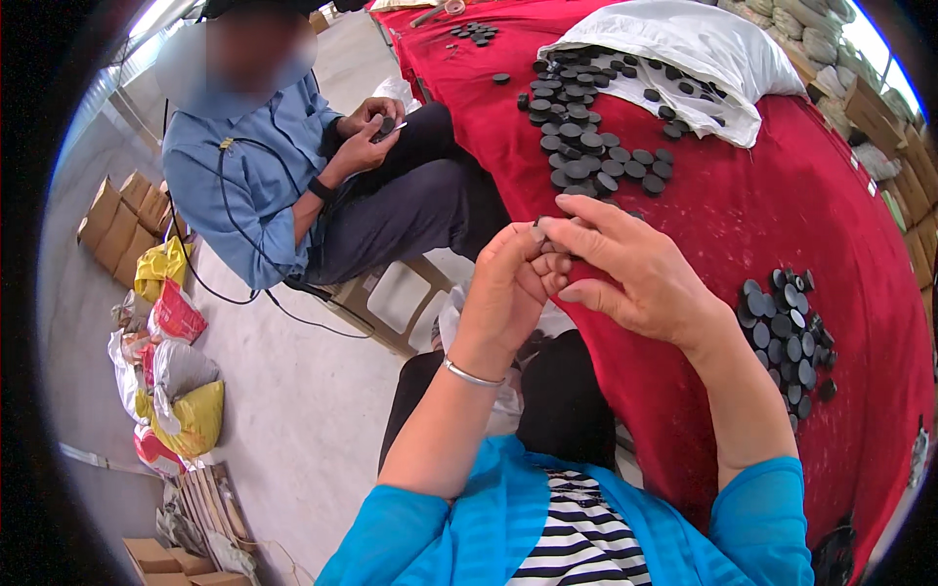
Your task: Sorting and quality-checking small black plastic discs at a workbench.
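Observation:
My left hand is raised before me, its fingers curled in a closed grip and a silver bangle on the wrist. A small dark bit shows by its thumb tip; I cannot make out what it is. Against that thumb rest the fingertips of my right hand, whose thumb stands apart from its fingers. Just beyond my hands, a heap of round black caps spreads over the red cloth. To the right of my right forearm lies a second pile of black caps.
A white sack spills caps at the far side. To my left a person in a blue shirt, seated on a beige stool, holds a black cap. Filled bags and cardboard boxes stand along the left wall.

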`<move>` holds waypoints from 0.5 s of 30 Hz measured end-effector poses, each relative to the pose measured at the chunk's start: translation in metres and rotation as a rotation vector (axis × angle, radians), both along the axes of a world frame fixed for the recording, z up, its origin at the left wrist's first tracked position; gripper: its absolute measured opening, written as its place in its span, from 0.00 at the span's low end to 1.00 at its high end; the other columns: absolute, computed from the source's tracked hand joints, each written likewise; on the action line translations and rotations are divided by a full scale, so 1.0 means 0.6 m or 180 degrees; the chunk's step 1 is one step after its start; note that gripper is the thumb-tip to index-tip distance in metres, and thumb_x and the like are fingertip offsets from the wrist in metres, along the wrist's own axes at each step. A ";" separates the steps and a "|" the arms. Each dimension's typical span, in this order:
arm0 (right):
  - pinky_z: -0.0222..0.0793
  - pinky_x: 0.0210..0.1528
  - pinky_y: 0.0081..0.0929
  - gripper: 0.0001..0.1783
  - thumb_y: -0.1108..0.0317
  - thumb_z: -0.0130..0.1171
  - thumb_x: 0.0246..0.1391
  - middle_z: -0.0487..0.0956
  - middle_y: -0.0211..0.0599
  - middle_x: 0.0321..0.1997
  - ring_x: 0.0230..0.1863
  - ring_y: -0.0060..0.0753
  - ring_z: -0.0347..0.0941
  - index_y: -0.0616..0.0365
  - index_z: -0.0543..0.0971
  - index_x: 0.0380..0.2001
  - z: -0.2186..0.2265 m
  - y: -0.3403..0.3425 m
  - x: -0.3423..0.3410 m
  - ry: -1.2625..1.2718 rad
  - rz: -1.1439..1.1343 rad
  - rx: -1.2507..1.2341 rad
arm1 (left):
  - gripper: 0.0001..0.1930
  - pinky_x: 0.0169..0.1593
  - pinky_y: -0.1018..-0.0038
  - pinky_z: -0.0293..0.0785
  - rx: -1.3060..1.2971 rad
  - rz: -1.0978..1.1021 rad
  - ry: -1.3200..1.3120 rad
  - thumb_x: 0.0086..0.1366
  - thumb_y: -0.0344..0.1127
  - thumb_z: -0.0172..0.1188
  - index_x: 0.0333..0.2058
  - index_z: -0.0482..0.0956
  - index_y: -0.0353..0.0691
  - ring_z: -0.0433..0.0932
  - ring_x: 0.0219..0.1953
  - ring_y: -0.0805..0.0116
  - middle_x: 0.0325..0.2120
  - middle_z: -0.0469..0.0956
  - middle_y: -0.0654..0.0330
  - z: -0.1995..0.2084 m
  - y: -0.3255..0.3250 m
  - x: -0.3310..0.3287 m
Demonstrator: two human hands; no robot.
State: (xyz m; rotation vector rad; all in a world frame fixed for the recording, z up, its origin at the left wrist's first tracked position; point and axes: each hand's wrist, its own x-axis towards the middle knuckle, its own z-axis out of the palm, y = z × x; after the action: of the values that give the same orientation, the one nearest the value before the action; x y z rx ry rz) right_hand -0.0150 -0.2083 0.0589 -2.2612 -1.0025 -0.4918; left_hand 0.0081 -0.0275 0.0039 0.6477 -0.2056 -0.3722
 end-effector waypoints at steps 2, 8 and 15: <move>0.64 0.55 0.42 0.24 0.58 0.60 0.51 0.71 0.52 0.55 0.52 0.55 0.68 0.55 0.74 0.50 -0.002 0.000 0.000 -0.0095 -0.0087 -0.0089 | 0.07 0.36 0.75 0.74 -0.0041 0.0208 -0.0022 0.63 0.34 0.53 0.37 0.72 0.37 0.77 0.32 0.70 0.32 0.78 0.56 0.001 0.009 0.004; 0.68 0.46 0.41 0.12 0.59 0.59 0.50 0.77 0.44 0.40 0.43 0.49 0.72 0.58 0.78 0.28 -0.029 -0.033 0.018 0.0079 -0.0409 -0.0336 | 0.09 0.34 0.75 0.70 -0.0027 0.0478 -0.0100 0.64 0.37 0.54 0.37 0.73 0.37 0.74 0.31 0.69 0.34 0.78 0.52 0.012 0.025 0.006; 0.68 0.38 0.39 0.11 0.62 0.58 0.51 0.74 0.40 0.32 0.38 0.47 0.71 0.59 0.77 0.28 -0.031 -0.020 0.022 -0.0029 -0.0234 -0.0057 | 0.12 0.33 0.75 0.69 -0.0030 0.0355 -0.0038 0.64 0.39 0.55 0.39 0.73 0.35 0.73 0.31 0.70 0.34 0.78 0.52 0.009 0.024 0.005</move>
State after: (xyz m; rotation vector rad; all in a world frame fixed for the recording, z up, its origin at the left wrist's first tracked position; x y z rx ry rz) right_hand -0.0020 -0.2205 0.0404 -2.3203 -0.9345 -0.5268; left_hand 0.0109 -0.0132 0.0095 0.6494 -0.1817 -0.2601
